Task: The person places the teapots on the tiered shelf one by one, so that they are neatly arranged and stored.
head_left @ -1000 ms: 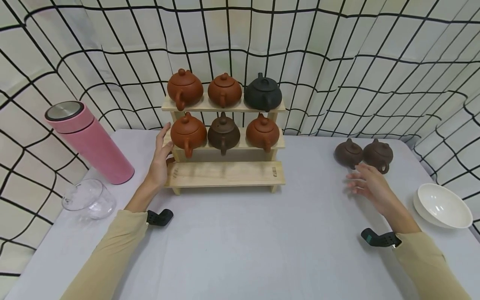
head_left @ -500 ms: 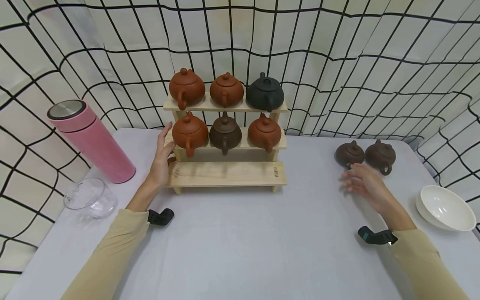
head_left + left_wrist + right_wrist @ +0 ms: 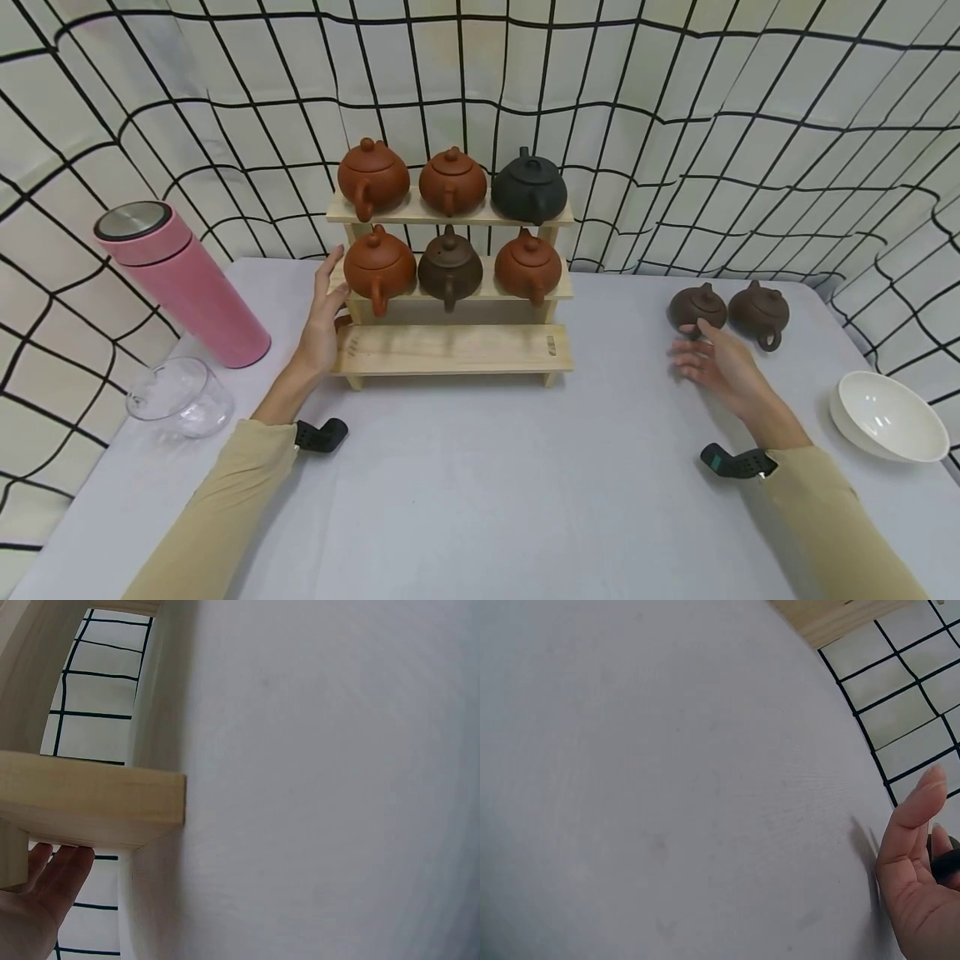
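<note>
My left hand point(image 3: 322, 321) holds the left end of a three-tier wooden rack point(image 3: 453, 348); in the left wrist view, fingertips point(image 3: 71, 862) lie against the wood. My right hand point(image 3: 723, 362) is at the left one of two dark brown teapots point(image 3: 699, 305). Its thumb is raised by the handle and the other fingers are spread below. In the right wrist view, a dark handle part point(image 3: 949, 864) shows beside the fingers, without a visible grip. The other brown teapot point(image 3: 759, 312) stands just to the right. The rack's upper two tiers carry several teapots, such as a dark grey one point(image 3: 529, 188).
A white bowl point(image 3: 889, 417) stands right of the right forearm. On the left are a pink thermos bottle point(image 3: 195, 292) and a clear glass cup point(image 3: 180, 398). A black grid net point(image 3: 630, 104) over pale cloth closes off the back and sides of the white-covered table point(image 3: 480, 500).
My right hand has shifted a little left, its thumb now up at the left brown teapot's handle. My left hand stays on the rack, and the teapots stay in place.
</note>
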Motion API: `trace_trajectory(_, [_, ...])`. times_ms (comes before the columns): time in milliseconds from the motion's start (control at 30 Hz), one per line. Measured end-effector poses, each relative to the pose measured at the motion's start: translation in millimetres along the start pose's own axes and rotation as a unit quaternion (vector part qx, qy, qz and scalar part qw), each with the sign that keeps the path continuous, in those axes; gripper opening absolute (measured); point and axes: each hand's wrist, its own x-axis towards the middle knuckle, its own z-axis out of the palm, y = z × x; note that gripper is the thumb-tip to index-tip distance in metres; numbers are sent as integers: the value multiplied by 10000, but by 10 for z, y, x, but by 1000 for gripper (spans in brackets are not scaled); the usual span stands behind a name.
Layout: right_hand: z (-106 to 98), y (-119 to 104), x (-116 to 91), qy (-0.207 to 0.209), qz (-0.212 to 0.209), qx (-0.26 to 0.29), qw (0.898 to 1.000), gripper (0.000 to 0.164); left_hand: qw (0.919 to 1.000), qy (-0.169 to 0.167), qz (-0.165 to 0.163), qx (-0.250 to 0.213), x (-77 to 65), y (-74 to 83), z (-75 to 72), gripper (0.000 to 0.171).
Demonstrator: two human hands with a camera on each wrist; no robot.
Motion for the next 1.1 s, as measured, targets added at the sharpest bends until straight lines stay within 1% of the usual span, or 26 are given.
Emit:
trace_trajectory(200, [27,22,19,193,-6,-42,9998,36,10000,-5,35,11,10,-1,4,65])
trace_trajectory(267, [26,26,15,208,-9,17,9998,36,10000,-24,65,1,11,-2,4,65])
trace_trajectory(533, [42,-12,-1,194,76,686,9974,24,9999,-21,52,86,8,-10,-3,66])
trace_trajectory(700, [68,18,-34,107,-3,906,9958,22,10000,-14,33,32,9,-7,3,66])
trace_trajectory(767, [88,27,-57,11,-89,889,9960,23,10000,-6,21,-12,9,-4,8,66])
trace_trajectory(833, [116,28,-83,-117,-222,770,9967,24,10000,-4,-3,-29,10,-3,12,66])
trace_trajectory(900, [157,18,-116,-237,-449,599,9969,26,10000,-10,-11,-13,12,-6,13,65])
trace_trajectory(1000, [257,-24,-165,-376,-935,189,9947,27,10000,5,-11,-7,19,-16,9,65])
trace_trajectory(1100, [402,-98,-228,-350,-1487,-278,9879,29,10000,33,-16,-39,18,-23,7,65])
